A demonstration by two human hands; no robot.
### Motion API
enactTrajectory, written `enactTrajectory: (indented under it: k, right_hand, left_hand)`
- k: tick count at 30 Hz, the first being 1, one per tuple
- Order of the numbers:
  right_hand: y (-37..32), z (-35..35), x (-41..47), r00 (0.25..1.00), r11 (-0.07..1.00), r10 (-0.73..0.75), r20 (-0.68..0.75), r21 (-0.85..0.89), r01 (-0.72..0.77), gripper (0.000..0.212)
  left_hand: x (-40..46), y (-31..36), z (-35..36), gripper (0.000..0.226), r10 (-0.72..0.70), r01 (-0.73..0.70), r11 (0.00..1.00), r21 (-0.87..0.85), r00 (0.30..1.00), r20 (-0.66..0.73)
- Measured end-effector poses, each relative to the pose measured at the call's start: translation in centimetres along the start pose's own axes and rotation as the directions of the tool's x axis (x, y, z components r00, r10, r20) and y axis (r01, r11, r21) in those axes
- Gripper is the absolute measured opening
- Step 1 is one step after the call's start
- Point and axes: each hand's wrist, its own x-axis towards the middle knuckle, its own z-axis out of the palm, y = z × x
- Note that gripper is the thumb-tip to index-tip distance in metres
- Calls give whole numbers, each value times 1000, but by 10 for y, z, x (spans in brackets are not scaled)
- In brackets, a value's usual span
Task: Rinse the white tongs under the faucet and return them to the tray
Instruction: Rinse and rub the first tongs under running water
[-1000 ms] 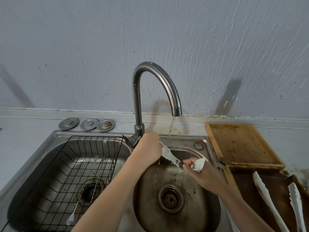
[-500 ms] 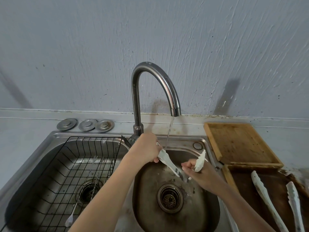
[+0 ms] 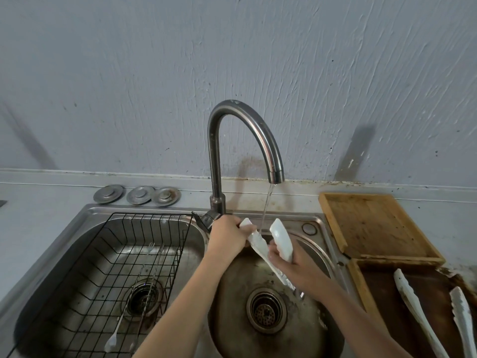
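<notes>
gripping one arm each of the wet white tongs (image 3: 258,242), left hand (image 3: 227,235) and right hand (image 3: 291,264) could easily slip, dropping them into the sink (image 3: 320,257).

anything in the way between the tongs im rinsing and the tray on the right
Nothing visible blocks the way. The white plastic tongs, held by the left hand and right hand, only need to clear the steel sink rim. The dark wooden tray already holds two white tongs, with bare space left of them.

Soft, even daylight, sharp focus, wide-angle bending at the edges.
</notes>
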Motion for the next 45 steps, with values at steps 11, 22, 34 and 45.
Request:
enactTrajectory:
  k: [11,22,34,45]
  right_hand:
    - [10,13,-2,952,878,301,51,374,-298,73]
    - [-15,16,8,901,630,363,238,650,-425,60]
    - [-32,23,7,867,683,445,226,540,-491,63]
    - [-34,-20,-11,928,697,288,235,613,-372,36]
  left_hand:
    - [-19,-26,48,17,7,124,851,-511,969,248]
    - [-15,-21,38,20,22,278,640,-717,926,378]
    - [4,-20,36,22,-61,257,598,-759,959,276]
    - [26,-60,50,16,-479,375,376,-848,861,168]
